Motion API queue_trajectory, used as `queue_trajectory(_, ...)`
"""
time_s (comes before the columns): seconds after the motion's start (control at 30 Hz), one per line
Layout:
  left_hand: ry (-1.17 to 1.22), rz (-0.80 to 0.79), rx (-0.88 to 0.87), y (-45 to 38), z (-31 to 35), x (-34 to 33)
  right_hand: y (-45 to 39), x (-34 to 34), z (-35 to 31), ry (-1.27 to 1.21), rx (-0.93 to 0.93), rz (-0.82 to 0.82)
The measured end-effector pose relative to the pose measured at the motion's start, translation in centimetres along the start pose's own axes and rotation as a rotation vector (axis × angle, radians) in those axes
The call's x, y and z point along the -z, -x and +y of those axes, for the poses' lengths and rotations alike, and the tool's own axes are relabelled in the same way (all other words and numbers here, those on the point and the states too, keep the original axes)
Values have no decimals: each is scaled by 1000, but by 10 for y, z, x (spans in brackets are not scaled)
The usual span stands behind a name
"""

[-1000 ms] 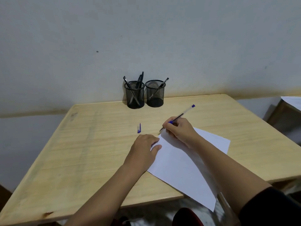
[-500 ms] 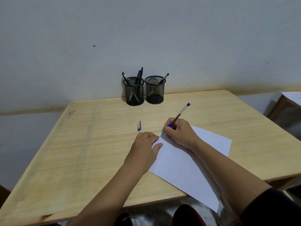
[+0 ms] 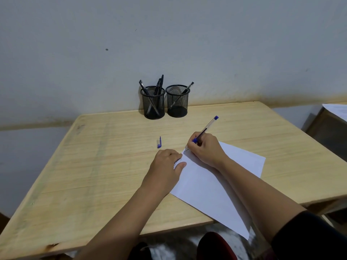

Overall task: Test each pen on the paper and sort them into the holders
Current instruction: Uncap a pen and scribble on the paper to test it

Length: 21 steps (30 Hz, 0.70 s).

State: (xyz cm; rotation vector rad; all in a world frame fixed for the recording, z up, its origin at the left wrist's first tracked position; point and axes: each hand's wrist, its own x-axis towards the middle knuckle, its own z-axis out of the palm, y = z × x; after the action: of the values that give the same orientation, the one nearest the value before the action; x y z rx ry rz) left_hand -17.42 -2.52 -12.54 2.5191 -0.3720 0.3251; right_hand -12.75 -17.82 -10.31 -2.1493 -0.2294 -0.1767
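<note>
Right hand (image 3: 205, 149) grips the blue pen (image 3: 205, 130), whose tip has travelled slightly along the paper (image 3: 216, 184) corner; left hand (image 3: 166, 166), fingers relaxed, stays pressing the sheet. Testing under way; sorting pending.

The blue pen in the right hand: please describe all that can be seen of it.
The blue pen has a clear, plastic-looking barrel, a blue end plug at its top and a blue section near the grip. It is uncapped; its tip meets the far corner of the white paper. It tilts up and away toward the wall. The right hand grips its lower part in a writing hold.
</note>
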Motion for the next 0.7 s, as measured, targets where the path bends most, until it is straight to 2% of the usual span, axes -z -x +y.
queue_trajectory(0.7, -15, -12, 11, 0, 2, 1, 0, -2, -2, 19, -11, 33)
